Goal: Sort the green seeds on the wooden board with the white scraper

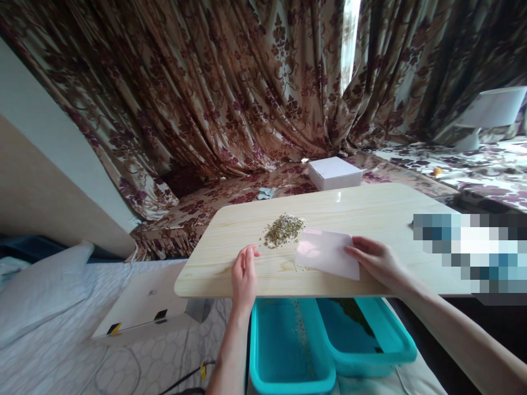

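My right hand point(376, 260) pinches the right edge of a white sheet point(327, 253), thin and slightly bent, its left end lying at the wooden tabletop. Just beyond that end is a heap of small mixed green, yellow and brownish grains point(284, 229). A few pale grains lie by the sheet's lower left corner. At the table's near edge, left of the heap, my left hand point(245, 274) has its fingers loosely bent and partly apart, with nothing visible in them. The light wood table point(230, 227) carries both the heap and the sheet.
Below the table's near edge stand two turquoise bins: the left bin point(274, 345) has scattered pale grains, the right bin point(370, 356) some dark green material. Behind the table sits a white box point(335, 169). A pale case point(144, 299) lies on the bed at left.
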`<act>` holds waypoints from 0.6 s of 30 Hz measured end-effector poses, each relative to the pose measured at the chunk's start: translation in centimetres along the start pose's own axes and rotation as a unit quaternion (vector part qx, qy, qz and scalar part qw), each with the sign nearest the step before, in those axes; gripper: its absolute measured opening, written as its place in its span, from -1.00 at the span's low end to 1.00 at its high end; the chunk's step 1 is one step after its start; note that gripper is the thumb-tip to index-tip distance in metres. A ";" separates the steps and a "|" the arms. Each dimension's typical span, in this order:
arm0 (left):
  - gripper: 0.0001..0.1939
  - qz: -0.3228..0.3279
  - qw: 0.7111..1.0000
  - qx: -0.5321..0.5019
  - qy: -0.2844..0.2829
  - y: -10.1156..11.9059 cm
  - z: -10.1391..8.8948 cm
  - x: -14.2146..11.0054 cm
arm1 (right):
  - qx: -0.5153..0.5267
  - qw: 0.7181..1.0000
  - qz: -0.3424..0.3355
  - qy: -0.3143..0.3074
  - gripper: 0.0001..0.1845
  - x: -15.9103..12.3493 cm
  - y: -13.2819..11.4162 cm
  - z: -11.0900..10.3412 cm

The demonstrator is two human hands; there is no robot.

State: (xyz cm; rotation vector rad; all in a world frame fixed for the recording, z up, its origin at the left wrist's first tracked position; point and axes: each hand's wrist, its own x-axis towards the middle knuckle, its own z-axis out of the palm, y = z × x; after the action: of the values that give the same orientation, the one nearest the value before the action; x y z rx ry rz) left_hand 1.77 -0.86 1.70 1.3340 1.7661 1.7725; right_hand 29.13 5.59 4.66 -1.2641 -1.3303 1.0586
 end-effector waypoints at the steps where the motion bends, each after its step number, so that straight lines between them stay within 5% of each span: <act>1: -0.57 0.000 1.000 -0.001 -0.001 0.0 0.0 0.0 | 0.001 1.000 0.003 -0.008 -0.65 -0.2 -0.1 0.3; 13: -0.58 0.002 1.000 -0.004 0.004 0.2 0.0 0.0 | 0.052 0.985 0.044 -0.161 -0.55 -3.7 -1.5 2.3; 18: -0.56 0.002 1.000 -0.005 0.004 0.2 0.1 0.0 | 0.051 0.998 0.003 -0.049 -0.60 -1.0 -1.3 0.8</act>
State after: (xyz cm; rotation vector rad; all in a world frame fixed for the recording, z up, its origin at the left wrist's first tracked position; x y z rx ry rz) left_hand 1.90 -0.86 1.87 1.3285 1.7570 1.7898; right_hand 28.18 4.48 5.70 -1.1552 -1.3291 1.1902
